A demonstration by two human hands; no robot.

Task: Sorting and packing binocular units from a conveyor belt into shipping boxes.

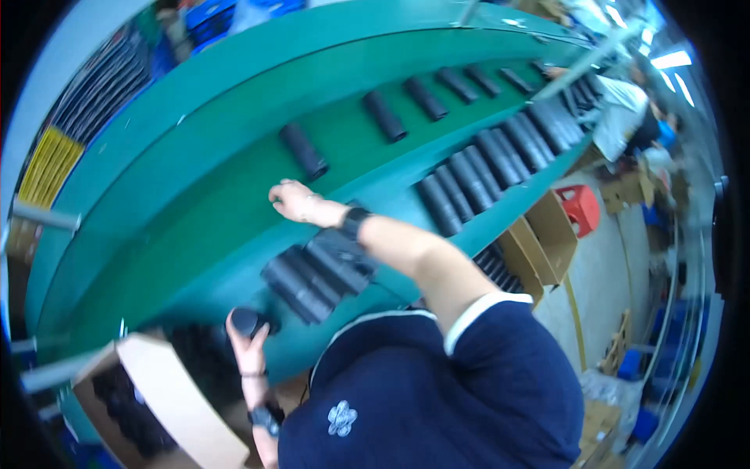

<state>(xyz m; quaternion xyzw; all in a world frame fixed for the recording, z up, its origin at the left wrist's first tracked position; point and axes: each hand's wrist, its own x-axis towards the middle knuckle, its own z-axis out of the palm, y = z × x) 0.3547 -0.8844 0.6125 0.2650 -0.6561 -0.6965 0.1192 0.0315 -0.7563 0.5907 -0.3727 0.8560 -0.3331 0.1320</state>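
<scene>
At the near edge of the green bench (388,197), the left hand (247,349) grips a black tube (248,320) near side-by-side tubes (301,283). The right hand (295,201) looks empty. Toward the far edge, spaced tubes (383,116) seem not yet grouped.

The location is a factory production line, identified by the green conveyor belt (207,207) carrying black cylinders (384,117), open cardboard carton (176,402) at near left, co-worker (622,117) at far right, and strip lights (672,59).
</scene>
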